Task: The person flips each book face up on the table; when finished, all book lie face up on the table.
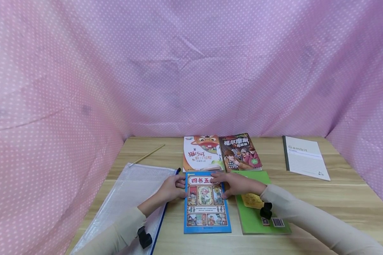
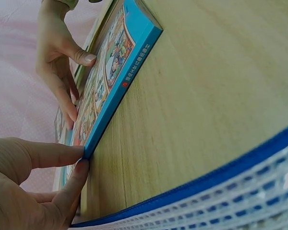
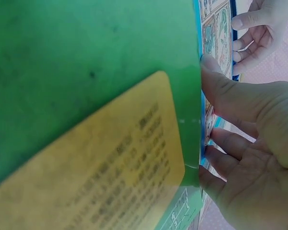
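Note:
A blue comic-style book [image 1: 207,209] with red title characters lies flat on the table, cover up. My left hand [image 1: 172,187] touches its left edge; in the left wrist view two fingertips meet the blue spine [image 2: 117,93] near one end. The right hand [image 1: 237,183] reaches over from the other side, fingers resting on the upper cover and thumb at the right edge. Its fingers look fairly straight in the right wrist view. Beneath the right wrist lies a green book [image 1: 252,219] with a yellow panel and a barcode, partly hidden by the forearm.
Behind the blue book lie a white-and-orange book [image 1: 199,152] and a dark detective book [image 1: 240,152], side by side. A white notebook [image 1: 306,157] lies far right. At left are a mesh zip pouch [image 1: 115,202] and a thin stick [image 1: 148,154]. Pink dotted cloth [image 1: 191,71] surrounds the table.

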Action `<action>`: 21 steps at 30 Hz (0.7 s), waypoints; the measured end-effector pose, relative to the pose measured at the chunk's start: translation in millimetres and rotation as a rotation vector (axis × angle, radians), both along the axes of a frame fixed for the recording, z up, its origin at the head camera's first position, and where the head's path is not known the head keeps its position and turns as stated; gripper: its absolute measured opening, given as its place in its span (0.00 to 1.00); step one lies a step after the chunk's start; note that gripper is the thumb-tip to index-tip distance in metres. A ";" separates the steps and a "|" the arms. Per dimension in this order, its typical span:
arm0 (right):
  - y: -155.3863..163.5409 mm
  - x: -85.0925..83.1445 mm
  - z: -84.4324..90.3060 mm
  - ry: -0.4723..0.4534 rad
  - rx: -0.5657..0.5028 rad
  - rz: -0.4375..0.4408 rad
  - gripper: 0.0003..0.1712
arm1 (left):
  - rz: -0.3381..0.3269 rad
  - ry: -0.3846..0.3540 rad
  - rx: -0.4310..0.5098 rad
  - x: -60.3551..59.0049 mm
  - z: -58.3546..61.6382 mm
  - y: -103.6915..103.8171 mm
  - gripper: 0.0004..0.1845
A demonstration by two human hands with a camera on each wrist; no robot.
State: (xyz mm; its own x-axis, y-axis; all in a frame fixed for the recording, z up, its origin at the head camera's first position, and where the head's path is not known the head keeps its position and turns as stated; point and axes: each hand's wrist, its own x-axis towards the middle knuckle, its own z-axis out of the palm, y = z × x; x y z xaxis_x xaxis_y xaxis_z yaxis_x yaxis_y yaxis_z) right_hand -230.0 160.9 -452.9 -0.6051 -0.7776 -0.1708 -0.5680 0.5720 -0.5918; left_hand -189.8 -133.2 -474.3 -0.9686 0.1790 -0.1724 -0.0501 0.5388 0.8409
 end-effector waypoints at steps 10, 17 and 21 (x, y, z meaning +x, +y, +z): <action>0.0 -1.4 -3.5 0.026 0.010 0.014 0.39 | -0.004 0.000 0.024 0.3 -0.7 0.4 0.36; 0.9 -1.6 -5.2 0.036 0.014 0.016 0.39 | -0.005 0.020 0.027 1.1 -1.1 1.0 0.36; 1.4 -1.6 -6.3 0.036 0.012 0.015 0.39 | -0.004 0.016 0.027 0.9 -1.9 1.4 0.36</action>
State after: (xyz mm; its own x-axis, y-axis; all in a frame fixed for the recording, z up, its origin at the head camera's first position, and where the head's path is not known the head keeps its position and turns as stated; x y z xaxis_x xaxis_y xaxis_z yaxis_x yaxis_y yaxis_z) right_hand -231.5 162.4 -459.2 -0.5990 -0.7849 -0.1587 -0.5976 0.5701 -0.5638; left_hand -188.9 -131.8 -476.2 -0.9704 0.1873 -0.1523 -0.0348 0.5160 0.8559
